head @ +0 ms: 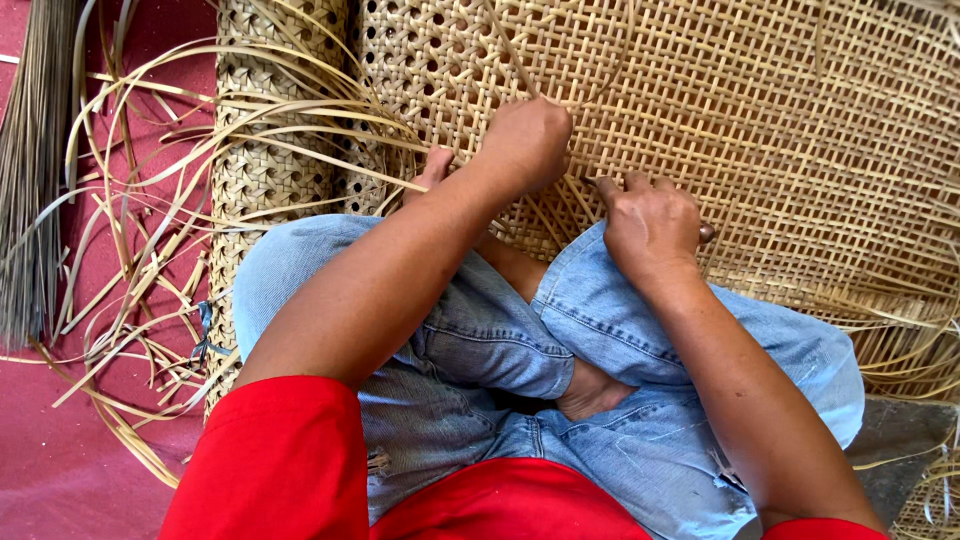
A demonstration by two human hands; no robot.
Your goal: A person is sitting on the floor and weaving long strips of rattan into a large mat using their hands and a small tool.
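Observation:
A wide sheet of open-weave cane webbing (760,110) lies in front of my crossed legs in blue jeans. My left hand (525,140) is closed in a fist on the webbing, pinching a thin cane strand (510,50) that runs up and away from it. My right hand (650,220) rests knuckles-up on the near edge of the webbing, fingers curled around a small dark-tipped tool (706,233) that pokes out at its right side. The two hands are a short gap apart.
A rolled part of the woven cane (265,170) lies at my left knee. Loose cane strips (130,250) curl over the red floor on the left. A bundle of dark thin sticks (30,170) lies at the far left. Grey floor shows at bottom right.

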